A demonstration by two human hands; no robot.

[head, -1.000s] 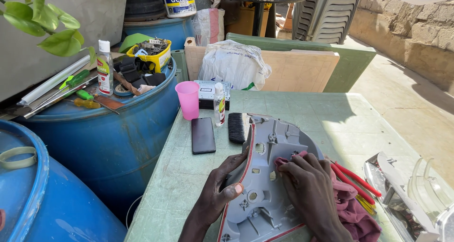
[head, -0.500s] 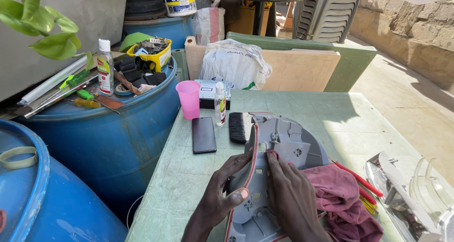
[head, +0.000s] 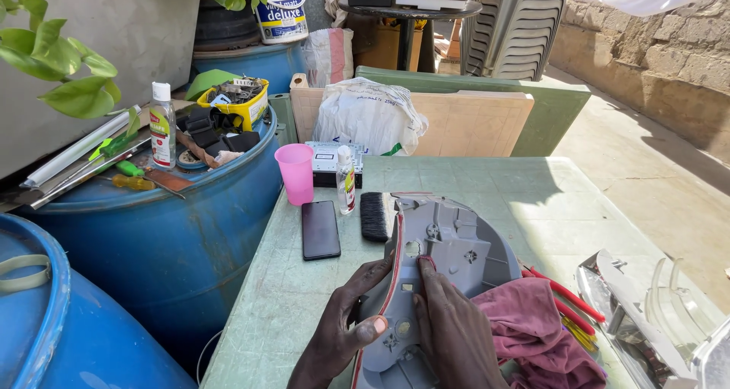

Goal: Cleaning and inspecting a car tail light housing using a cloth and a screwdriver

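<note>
Left hand [head: 346, 336] grips the housing [head: 449, 260] rim, fingers curled, steadying it; right hand [head: 452, 328] presses flat inside, fingers together. Rag [head: 532, 328] at 3 o'clock.

Lower frame edge cuts off both wrists and the near end of the grey plastic housing [head: 449, 282]. The left hand [head: 346, 332] hides the housing's red-trimmed rim; the maroon cloth [head: 536, 336] covers its right side. The chrome reflector [head: 646, 320] runs off-frame at right.
</note>
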